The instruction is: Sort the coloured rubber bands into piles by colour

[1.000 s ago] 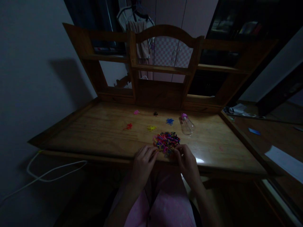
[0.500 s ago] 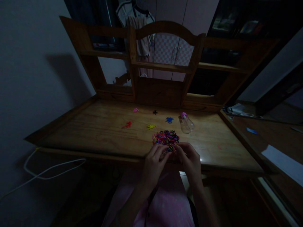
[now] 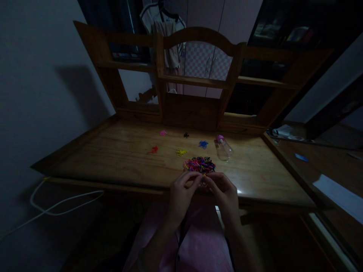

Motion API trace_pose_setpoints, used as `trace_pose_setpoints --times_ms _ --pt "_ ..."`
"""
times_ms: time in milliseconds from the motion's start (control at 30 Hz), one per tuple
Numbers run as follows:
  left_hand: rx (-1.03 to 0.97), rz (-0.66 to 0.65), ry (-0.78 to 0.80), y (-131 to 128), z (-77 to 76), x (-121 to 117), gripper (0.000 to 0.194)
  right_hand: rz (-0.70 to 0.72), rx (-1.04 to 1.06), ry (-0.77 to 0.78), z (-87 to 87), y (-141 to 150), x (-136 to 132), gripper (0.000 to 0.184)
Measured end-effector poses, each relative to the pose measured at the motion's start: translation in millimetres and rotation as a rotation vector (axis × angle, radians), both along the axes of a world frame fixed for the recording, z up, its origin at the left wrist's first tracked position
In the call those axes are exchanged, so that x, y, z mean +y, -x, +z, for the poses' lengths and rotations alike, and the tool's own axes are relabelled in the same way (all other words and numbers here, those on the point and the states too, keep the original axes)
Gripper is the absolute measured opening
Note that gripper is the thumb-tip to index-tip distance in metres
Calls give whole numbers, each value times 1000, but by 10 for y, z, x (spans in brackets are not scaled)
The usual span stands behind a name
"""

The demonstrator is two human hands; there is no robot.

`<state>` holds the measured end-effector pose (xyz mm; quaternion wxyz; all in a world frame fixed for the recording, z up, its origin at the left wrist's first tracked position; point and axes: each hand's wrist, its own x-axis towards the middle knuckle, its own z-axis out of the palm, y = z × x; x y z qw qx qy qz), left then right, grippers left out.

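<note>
Both hands, left (image 3: 181, 190) and right (image 3: 225, 190), are pinching something yellowish at 6 o'clock of the mixed pile (image 3: 199, 165), fingertips nearly touching.

The only view comes from the person's head, above the near edge of the bench (image 3: 136, 158), facing forward and steeply down; the bench lies close, the wooden shelf unit (image 3: 195, 81) beyond it, the cupboard doors (image 3: 202, 60) farthest.
</note>
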<state>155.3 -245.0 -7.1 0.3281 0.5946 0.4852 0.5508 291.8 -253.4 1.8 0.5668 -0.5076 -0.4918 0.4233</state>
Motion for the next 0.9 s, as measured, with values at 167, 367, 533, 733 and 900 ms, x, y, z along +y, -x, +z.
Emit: trace_pose_setpoints --times_ms 167,367,533,733,900 --pt "-30 81 49 315 -93 134 20 -35 48 -20 -18 -48 22 26" --pt "-16 265 37 1183 -32 775 30 -52 32 -21 -97 -188 62 27" --pt "218 206 55 1632 282 1714 23 -72 -35 -34 -112 -248 75 26" --pt "326 216 109 1635 352 2302 10 -43 -79 -28 -54 -207 111 25" --pt "360 218 79 1634 341 2185 16 22 -126 -72 88 -135 289 22"
